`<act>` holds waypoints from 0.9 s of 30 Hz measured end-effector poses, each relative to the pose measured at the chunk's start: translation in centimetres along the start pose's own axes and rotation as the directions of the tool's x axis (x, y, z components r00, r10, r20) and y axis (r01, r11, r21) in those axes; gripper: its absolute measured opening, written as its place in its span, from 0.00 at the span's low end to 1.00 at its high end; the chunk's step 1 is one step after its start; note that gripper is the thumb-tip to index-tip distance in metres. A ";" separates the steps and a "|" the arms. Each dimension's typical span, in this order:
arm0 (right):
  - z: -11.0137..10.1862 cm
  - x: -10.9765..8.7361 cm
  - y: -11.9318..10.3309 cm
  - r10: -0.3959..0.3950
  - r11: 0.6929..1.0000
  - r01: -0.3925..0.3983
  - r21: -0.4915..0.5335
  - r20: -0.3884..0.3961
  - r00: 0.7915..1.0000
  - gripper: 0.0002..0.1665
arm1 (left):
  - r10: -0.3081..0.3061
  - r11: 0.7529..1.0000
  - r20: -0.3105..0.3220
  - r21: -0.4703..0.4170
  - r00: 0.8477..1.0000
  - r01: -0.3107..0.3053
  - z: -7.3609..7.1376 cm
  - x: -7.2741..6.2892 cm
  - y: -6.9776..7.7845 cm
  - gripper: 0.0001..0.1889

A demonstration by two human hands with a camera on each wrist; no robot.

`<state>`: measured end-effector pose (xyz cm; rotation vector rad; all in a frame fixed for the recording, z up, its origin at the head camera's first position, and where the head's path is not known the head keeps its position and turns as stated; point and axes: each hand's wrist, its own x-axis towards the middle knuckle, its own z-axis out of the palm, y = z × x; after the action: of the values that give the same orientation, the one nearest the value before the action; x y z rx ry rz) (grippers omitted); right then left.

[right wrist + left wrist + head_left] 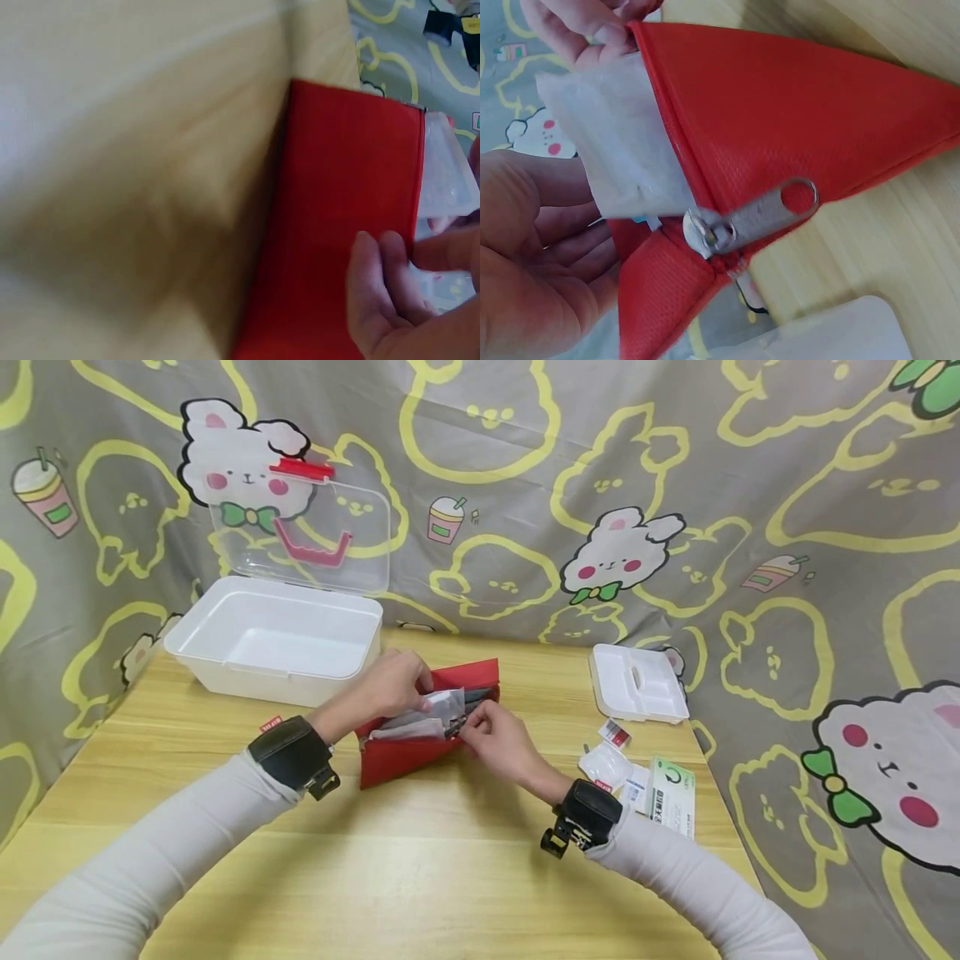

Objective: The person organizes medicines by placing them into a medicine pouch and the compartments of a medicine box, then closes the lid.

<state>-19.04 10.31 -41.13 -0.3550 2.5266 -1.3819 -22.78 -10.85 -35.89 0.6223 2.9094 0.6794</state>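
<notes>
A red zippered pouch [408,760] stands unzipped on the table, with clear-and-white packets [408,729] and darker items inside. My left hand [390,683] grips its rear side near the left end, thumb by the packets. In the left wrist view a metal zipper pull [761,221] hangs at the pouch's end, and a whitish packet [626,135] pokes out of the mouth. My right hand [498,742] pinches the front rim toward the right end. Its fingers [375,277] lie against the outer red wall in the right wrist view; the thumb tip is partly hidden.
A white box [240,672] with its transparent lid [247,543] raised stands at back left. At right are a white compartment tray [618,685], small packets [606,764], a red-and-white packet [615,733] and a green-and-white box [671,802]. A patterned curtain [510,585] hangs behind.
</notes>
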 end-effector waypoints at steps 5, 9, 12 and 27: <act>-0.8 0.8 -0.3 -0.124 0.952 0.118 -0.282 -0.003 0.992 0.04 | -0.017 1.000 0.017 -0.017 1.000 0.017 0.0 0.0 0.1 0.09; -1.3 1.5 -0.3 -0.296 0.875 0.245 -0.418 -0.061 0.953 0.03 | -0.004 1.000 0.008 -0.010 1.000 0.004 0.0 0.0 -0.1 0.09; -1.6 2.5 -0.2 -0.485 0.743 0.350 -0.570 -0.098 0.869 0.07 | 0.011 1.000 -0.006 0.009 1.000 -0.011 0.0 -0.1 -0.3 0.08; -0.9 6.3 0.5 -0.738 0.235 0.422 -0.876 0.122 0.664 0.09 | 0.033 0.999 -0.042 0.010 0.999 -0.033 0.0 0.0 -0.9 0.05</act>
<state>-25.36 9.23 -41.65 -1.5591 3.3768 -0.0167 -23.12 -11.62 -36.26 0.6666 2.9490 0.6918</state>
